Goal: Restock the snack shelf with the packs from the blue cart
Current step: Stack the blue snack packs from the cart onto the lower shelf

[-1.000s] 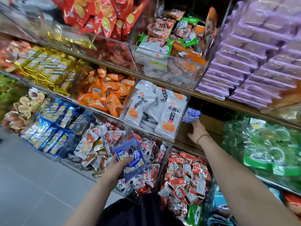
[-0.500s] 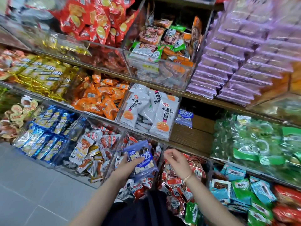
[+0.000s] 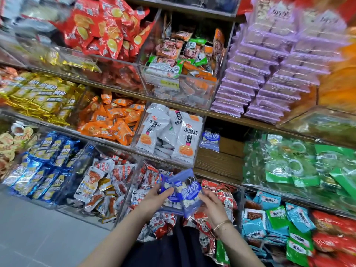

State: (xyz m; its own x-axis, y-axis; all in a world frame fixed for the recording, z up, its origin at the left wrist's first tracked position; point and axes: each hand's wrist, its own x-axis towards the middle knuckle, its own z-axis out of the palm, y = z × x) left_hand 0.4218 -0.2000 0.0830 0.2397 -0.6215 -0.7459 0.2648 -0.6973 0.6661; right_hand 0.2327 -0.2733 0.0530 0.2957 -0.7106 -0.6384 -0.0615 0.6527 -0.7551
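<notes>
At 6 o'clock, left hand [image 3: 154,199] and right hand [image 3: 213,206], fingers curled, both grip a bunch of blue translucent plastic snack packs [image 3: 185,191]. A matching single blue pack [image 3: 210,139] stands in the brown wooden shelf bay [image 3: 217,162], 12 o'clock of the hands.

Both forearms [image 3: 119,234] are bare. A thin gold bangle [image 3: 222,225] circles the wrist of the right hand [image 3: 213,206]. Black clothing [image 3: 169,249] shows low between the arms.
</notes>
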